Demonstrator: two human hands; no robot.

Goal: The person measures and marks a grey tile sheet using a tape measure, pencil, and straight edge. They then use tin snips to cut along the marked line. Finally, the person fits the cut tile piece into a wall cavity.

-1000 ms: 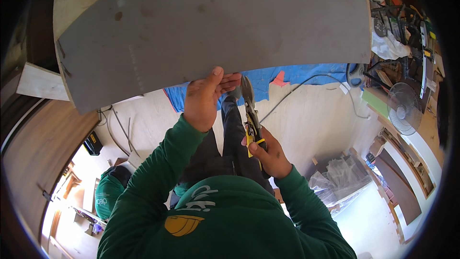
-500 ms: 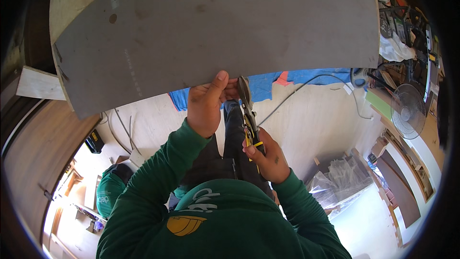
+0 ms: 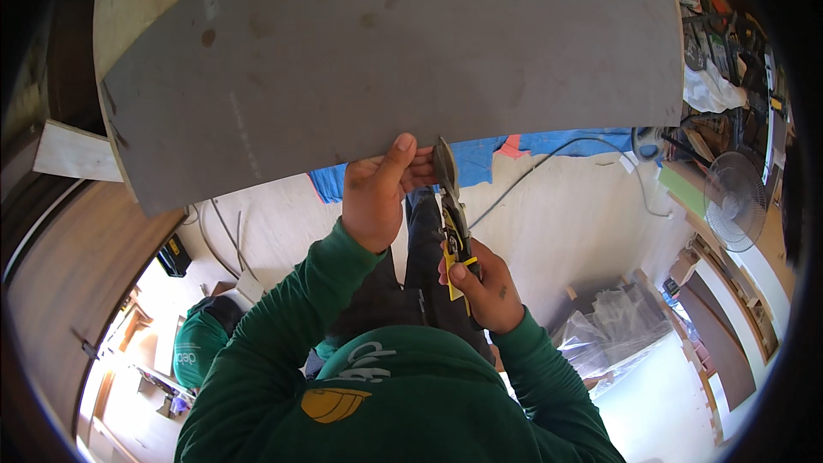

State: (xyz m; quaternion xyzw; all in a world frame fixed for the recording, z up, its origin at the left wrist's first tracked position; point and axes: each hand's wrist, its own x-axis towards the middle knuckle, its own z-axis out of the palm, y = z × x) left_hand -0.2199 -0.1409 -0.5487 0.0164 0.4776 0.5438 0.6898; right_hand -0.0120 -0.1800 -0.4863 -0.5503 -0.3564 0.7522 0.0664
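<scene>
A large dark grey sheet [image 3: 446, 51] lies across the far half of the view, its near edge toward me. My left hand [image 3: 377, 193] grips that edge, thumb on top and fingers curled underneath. In my right hand [image 3: 490, 287] is a pair of tin snips [image 3: 452, 197] with yellow-and-black handles. Their metal blades point away from me and meet the sheet's edge just right of my left fingertips. Whether the blades have cut into the sheet, I cannot tell.
Blue sheeting [image 3: 471, 161] shows below the sheet's edge, with a cable [image 3: 536, 180] along the floor. A fan [image 3: 735, 201] stands right, near piled tools. Clear plastic wrap [image 3: 613, 326] covers something lower right. Another person in green [image 3: 199, 343] is lower left, by a wooden door [image 3: 77, 279].
The snips have shifted slightly right along the sheet's edge, and their handles have turned a little in my right hand. My left hand keeps its grip on the sheet.
</scene>
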